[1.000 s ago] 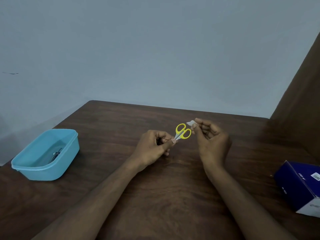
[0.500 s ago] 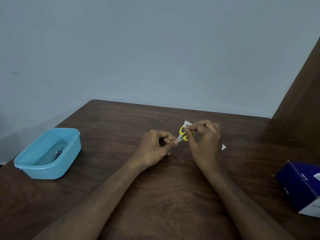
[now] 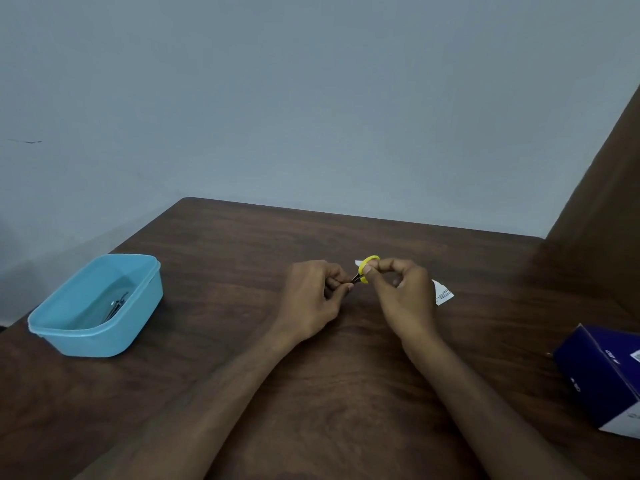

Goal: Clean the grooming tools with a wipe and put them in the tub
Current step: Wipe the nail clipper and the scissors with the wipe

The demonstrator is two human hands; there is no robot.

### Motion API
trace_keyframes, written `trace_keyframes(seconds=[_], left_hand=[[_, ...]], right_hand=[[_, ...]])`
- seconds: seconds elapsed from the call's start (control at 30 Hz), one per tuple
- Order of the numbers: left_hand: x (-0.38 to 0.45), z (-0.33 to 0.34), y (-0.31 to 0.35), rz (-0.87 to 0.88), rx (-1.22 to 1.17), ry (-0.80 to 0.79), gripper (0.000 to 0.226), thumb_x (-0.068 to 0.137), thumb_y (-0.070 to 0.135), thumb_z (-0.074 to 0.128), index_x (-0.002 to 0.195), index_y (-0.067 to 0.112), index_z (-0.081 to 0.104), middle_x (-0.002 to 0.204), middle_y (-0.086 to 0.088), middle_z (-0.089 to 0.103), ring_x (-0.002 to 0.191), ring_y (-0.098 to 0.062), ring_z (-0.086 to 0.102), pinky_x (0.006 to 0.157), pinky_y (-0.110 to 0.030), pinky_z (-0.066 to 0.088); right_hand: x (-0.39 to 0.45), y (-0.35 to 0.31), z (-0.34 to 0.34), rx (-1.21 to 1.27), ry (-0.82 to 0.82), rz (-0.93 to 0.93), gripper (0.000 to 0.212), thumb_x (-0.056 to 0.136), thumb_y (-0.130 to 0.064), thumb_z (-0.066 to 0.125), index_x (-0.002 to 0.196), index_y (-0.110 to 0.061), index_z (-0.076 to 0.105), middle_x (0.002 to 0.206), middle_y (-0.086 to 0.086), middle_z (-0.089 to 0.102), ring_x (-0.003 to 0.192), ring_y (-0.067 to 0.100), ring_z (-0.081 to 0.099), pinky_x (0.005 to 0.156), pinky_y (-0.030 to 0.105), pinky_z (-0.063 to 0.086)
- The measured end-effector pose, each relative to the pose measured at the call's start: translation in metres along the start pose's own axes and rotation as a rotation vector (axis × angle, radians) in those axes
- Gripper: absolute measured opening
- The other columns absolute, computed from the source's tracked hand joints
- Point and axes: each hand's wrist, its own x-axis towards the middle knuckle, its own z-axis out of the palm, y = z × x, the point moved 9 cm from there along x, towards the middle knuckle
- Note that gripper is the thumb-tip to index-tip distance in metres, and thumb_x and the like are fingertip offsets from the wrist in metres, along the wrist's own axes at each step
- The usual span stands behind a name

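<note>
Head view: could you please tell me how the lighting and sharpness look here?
Head view: dim, flat light with soft shadows; no glare on the table; the scissors and the tools in the tub look soft and small; wide-angle bending shows at the edges.

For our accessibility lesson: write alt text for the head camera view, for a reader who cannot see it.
Two hands hold small yellow-handled scissors over a dark wooden table: the left hand pinches the blade end, the right hand rubs the handles with a white wipe. A blue tub holding metal tools sits far left.
</note>
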Motion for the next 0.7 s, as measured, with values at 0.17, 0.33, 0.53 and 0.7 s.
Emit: trace_keyframes(seconds=[0.17,0.33,0.53,0.7], left_hand=[[0.002,0.002,-0.004,-0.033,0.006,-0.01,0.011,0.089,0.018,0.083,0.081,0.024,0.079,0.062,0.016,0.064,0.062,0.002,0.063,0.056,-0.006,0.04],[0.002,-0.001,-0.015,-0.164,-0.208,0.005,0.004,0.092,0.02,0.083,0.088,0.022,0.083,0.065,0.011,0.07,0.055,0.001,0.06,0.057,-0.014,0.047],[0.003,0.004,-0.027,-0.241,-0.41,-0.036,0.018,0.097,0.02,0.079,0.114,0.022,0.083,0.066,0.009,0.063,0.063,-0.009,0.061,0.066,-0.035,0.058],[0.001,0.001,-0.013,-0.156,-0.27,0.0,0.022,0.096,0.017,0.078,0.118,0.023,0.083,0.071,0.012,0.067,0.065,0.0,0.061,0.064,-0.011,0.046]], right_hand=[[-0.001,0.005,0.004,0.18,-0.13,0.146,0.015,0.099,-0.024,0.073,0.087,-0.025,0.083,0.089,-0.011,0.082,0.092,0.008,0.073,0.087,0.032,0.052],[0.001,0.003,-0.004,0.445,0.018,0.132,0.01,0.101,-0.01,0.07,0.094,-0.012,0.077,0.083,-0.004,0.079,0.071,0.003,0.065,0.067,0.02,0.052],[0.002,0.016,-0.017,0.628,0.201,0.18,0.019,0.091,-0.001,0.08,0.105,-0.011,0.073,0.094,0.006,0.081,0.081,0.012,0.078,0.081,0.027,0.063],[0.003,0.009,-0.025,0.509,0.254,0.109,0.008,0.094,-0.01,0.081,0.099,-0.014,0.078,0.088,-0.005,0.083,0.085,0.015,0.081,0.087,0.034,0.065]])
